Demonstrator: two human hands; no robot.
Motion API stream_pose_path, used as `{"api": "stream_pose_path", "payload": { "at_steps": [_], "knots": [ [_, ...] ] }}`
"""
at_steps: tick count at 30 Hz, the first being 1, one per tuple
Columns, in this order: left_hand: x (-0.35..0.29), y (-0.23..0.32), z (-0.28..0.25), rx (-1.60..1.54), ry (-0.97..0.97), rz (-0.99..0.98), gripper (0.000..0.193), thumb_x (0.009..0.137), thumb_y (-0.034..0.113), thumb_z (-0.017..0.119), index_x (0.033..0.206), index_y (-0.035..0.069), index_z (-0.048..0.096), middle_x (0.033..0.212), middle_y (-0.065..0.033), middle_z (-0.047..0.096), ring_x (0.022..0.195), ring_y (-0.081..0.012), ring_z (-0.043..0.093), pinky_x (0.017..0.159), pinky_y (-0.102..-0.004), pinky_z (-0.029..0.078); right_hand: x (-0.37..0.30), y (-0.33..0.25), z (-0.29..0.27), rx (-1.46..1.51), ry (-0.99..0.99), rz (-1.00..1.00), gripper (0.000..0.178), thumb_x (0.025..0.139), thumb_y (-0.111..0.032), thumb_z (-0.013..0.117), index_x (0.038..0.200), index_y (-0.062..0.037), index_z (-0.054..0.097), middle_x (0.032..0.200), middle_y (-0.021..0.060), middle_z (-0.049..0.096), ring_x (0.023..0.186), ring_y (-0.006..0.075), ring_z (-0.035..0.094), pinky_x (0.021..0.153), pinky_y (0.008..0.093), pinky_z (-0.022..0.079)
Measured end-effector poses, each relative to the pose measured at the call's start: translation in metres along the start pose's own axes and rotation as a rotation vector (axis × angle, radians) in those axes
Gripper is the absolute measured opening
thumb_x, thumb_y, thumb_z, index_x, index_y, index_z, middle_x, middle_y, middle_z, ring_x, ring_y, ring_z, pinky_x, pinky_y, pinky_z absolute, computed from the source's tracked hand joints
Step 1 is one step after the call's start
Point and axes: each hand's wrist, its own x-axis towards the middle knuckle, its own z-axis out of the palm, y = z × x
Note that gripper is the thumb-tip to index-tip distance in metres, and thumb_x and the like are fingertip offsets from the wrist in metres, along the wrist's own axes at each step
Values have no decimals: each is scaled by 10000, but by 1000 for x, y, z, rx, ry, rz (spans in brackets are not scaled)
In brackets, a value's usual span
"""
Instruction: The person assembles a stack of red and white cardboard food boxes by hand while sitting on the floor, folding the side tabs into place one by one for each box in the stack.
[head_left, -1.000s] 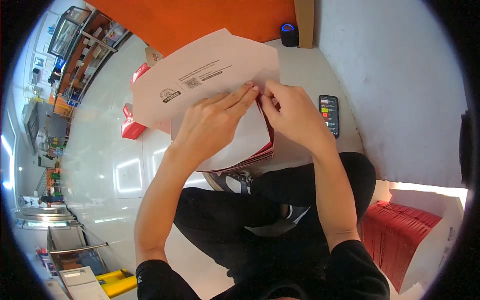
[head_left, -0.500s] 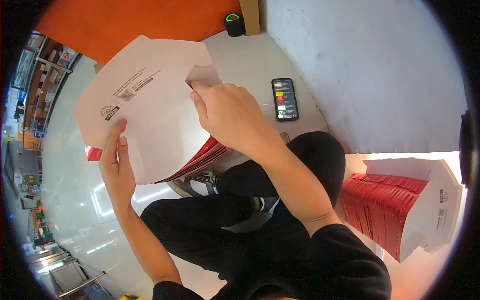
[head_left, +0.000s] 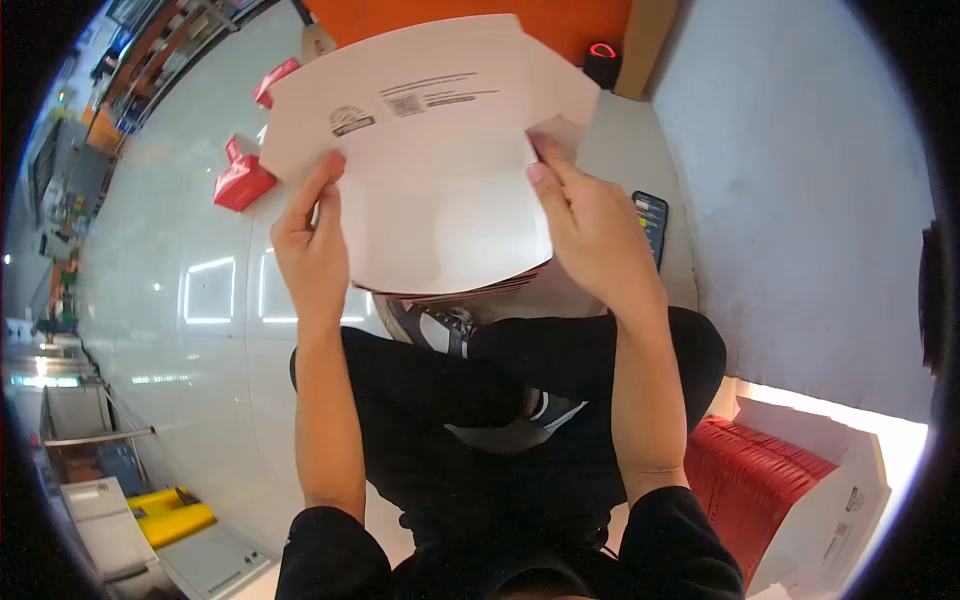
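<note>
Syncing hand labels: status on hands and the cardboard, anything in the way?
Left hand and right hand grip the flat white cardboard sheet by its side edges. Sheet held up over the lap. Phone on the floor beside it, nothing blocking.

This looks like a shop or its packing area. A wide, glossy pale tiled floor (head_left: 180, 330) mirrors the ceiling lights, and crowded display shelves (head_left: 150, 60) run along the far left edge. Flat white-and-red cardboard box blanks (head_left: 780, 490) stand stacked on edge by the pale grey wall (head_left: 800, 200), and 2 folded red boxes (head_left: 245, 180) lie on the floor. An orange wall panel (head_left: 560, 25) rises ahead.
</note>
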Motion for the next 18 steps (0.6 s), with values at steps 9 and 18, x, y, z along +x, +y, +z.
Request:
{"api": "stream_pose_path", "payload": {
  "at_steps": [9,18],
  "knots": [
    [14,-17,9,-144,76,-96,325,966,-16,514,1193,-18,747,1127,-165,774,1073,-191,715,966,-292,504,11,-5,12,232,-4,53,509,1079,-394,489,1451,-49,525,1128,285,689,1092,469,654,970,488,496],
    [-22,-19,-48,-539,95,-206,284,1027,59,559,1257,-42,692,1206,-117,729,1172,-184,658,1012,-296,508,-48,-53,24,-324,217,-512,626,840,-326,804,1391,-123,584,1407,154,570,1331,395,495,1154,582,317]
  ]
}}
